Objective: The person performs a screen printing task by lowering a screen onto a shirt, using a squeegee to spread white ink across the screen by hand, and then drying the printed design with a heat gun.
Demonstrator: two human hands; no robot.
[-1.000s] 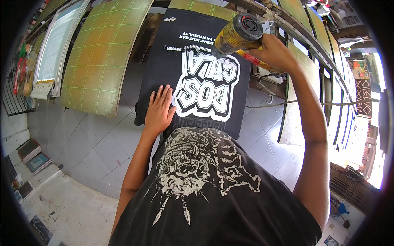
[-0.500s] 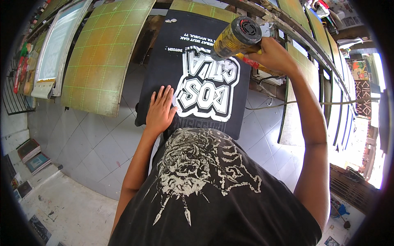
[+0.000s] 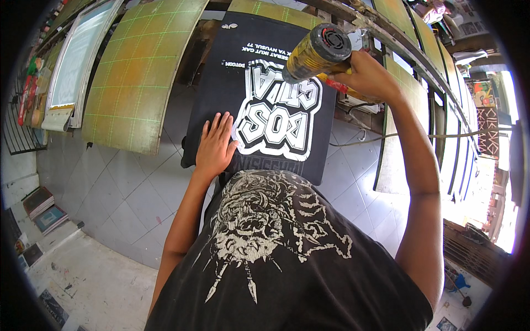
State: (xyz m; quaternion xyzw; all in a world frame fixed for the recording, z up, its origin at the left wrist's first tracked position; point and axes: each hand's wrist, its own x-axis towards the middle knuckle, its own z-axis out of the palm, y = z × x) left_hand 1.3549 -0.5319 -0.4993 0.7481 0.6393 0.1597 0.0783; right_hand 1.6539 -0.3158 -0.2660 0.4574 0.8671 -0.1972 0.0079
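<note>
Your left hand [image 3: 217,144] is lying flat near the near left corner of the black-covered board, palm down. The fingers are stretched out with only small gaps, the thumb is spread away from them, and you aren't gripping anything with it. It's on the black fabric [image 3: 207,91], just beside the left side of the big white lettering [image 3: 276,129].

Your right hand [image 3: 371,77] is out past the far right part of the board, with your fingers curled tight around the handle of a yellow-and-black heat gun [image 3: 314,56]. You've got the gun tilted, its round vented back end raised and the dark nozzle slanting down and left over the far half of the lettering. Can't really tell from this angle how close the nozzle is to the print.

The lettering reads upside down from your side, with smaller white text nearer the far edge and a tiny white emblem [image 3: 229,26] by the far left corner. A cable [image 3: 419,135] runs off to your right, passing by your forearm. Off the left side there's a greenish panel with grid lines [image 3: 138,80], then a pale framed screen [image 3: 80,60] beyond it. Grey floor tiles [image 3: 118,204] show below.
</note>
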